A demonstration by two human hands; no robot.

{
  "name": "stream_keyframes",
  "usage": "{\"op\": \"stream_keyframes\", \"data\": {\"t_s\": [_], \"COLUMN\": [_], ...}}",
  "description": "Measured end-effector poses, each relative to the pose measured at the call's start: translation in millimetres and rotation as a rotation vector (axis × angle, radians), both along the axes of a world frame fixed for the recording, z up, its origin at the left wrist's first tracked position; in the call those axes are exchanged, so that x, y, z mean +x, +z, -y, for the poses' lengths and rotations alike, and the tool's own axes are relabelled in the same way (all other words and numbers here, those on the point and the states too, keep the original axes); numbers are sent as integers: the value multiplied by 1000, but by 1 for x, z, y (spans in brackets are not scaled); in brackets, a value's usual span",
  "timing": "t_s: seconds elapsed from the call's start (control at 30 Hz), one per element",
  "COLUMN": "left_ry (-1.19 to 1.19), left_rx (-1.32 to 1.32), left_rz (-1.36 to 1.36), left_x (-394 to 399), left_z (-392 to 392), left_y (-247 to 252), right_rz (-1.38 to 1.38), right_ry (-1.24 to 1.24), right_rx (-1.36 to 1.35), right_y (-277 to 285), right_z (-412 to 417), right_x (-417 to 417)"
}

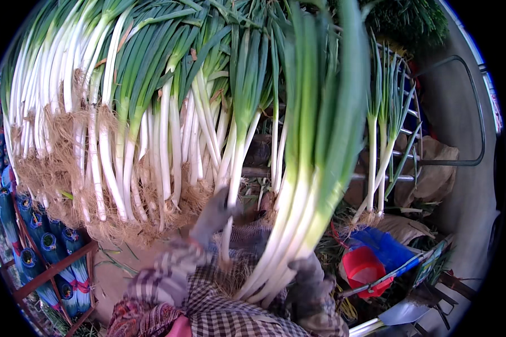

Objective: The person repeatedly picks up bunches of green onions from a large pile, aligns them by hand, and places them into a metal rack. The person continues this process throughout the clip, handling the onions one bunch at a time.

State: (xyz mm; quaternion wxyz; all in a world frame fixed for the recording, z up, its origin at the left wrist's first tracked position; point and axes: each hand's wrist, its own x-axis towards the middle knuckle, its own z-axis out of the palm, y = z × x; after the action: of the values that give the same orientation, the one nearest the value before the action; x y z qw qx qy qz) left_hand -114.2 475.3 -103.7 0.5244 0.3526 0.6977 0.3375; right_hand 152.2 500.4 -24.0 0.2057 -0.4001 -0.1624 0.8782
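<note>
Grey gloves cover both my hands. My left hand (213, 212) is blurred; its fingers curl around a white Welsh onion stalk (237, 168), whose rooted end hangs below them. In front of my lap, my right hand (307, 271) grips a bunch of large Welsh onions (299, 185) near their white lower ends. The bunch leans up and to the right, its green leaves blurred towards the top. Beyond my left hand lies a broad heap of Welsh onions (152, 122), white stems and tangled brown roots towards me.
At left, a rusty metal frame (52, 269) stands by bundled onions in blue wrapping (48, 242). On the right are a red plastic container (364, 271), blue plastic (379, 246), a wide metal blade (405, 311) and a metal rack with a bent handle (483, 113). Several onions (381, 139) lean there.
</note>
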Motion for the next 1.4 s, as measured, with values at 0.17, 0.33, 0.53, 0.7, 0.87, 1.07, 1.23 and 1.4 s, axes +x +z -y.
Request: {"op": "stream_keyframes", "data": {"t_s": [0.17,0.33,0.53,0.7,0.87,1.07,1.23,1.4], "left_ry": [180,160,-22,163,100,234,363,110], "left_rx": [103,103,52,134,-28,30,-42,-39], "left_rz": [153,133,113,-160,-839,-389,498,463], "left_x": [69,71,62,-20,-27,-49,-31,8], "left_z": [102,126,128,68,-25,-14,34,120], "left_y": [0,-16,-14,-26,-88,-80,15,18], "right_rz": [100,127,-335,-62,-156,-262,-140,-9], "right_ry": [70,266,-63,-87,-82,-193,-138,-73], "right_rx": [-352,8,-481,-328,-27,86,-38,-367], "right_y": [-35,-82,-75,-22,-68,-3,-6,-27], "right_z": [-22,-12,5,18,41,34,30,18], "right_x": [-60,-63,-77,-63,9,-21,-13,-64]}}
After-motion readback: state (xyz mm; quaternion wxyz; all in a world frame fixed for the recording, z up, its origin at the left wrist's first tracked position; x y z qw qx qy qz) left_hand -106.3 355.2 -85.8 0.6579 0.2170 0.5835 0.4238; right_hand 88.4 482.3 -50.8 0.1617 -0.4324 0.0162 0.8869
